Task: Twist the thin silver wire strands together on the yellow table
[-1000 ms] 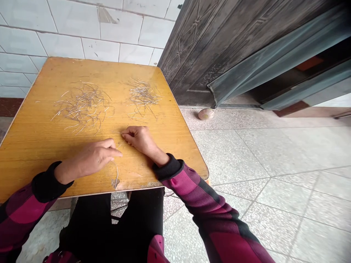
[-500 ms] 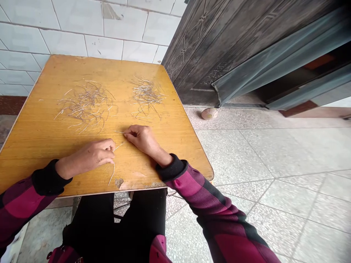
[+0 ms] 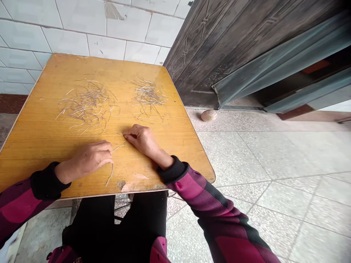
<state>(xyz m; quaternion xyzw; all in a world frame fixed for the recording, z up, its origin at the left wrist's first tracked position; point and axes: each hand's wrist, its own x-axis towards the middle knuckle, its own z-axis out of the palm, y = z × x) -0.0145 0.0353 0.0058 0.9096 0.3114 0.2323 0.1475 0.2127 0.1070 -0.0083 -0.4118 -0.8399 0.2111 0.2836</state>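
Observation:
My left hand [image 3: 93,157] is closed near the front of the wooden table, pinching a thin pale wire [image 3: 109,174]. One end of this wire hangs bent below my fingers, and the other stretches up towards my right hand. My right hand [image 3: 141,138] is a little further back, thumb and forefinger pressed together on a thin wire. A short piece of it pokes out to the left of the fingertips. Whether both hands hold one wire or two, I cannot tell. Behind them lie a loose, wide wire pile [image 3: 90,102] at left and a smaller wire pile [image 3: 149,93] at right.
The yellow-brown table [image 3: 175,146] has a chipped front edge close to my lap. White wall tiles [image 3: 106,47] rise behind it. On the right are a dark carved door [image 3: 197,62], a greyish curtain [image 3: 246,73] and a roundish object [image 3: 208,115] on the floor.
My left hand has shifted slightly left, away from my right hand, and more wire shows between them. The right hand stays nearly still with its pinch unchanged. The view has moved a little.

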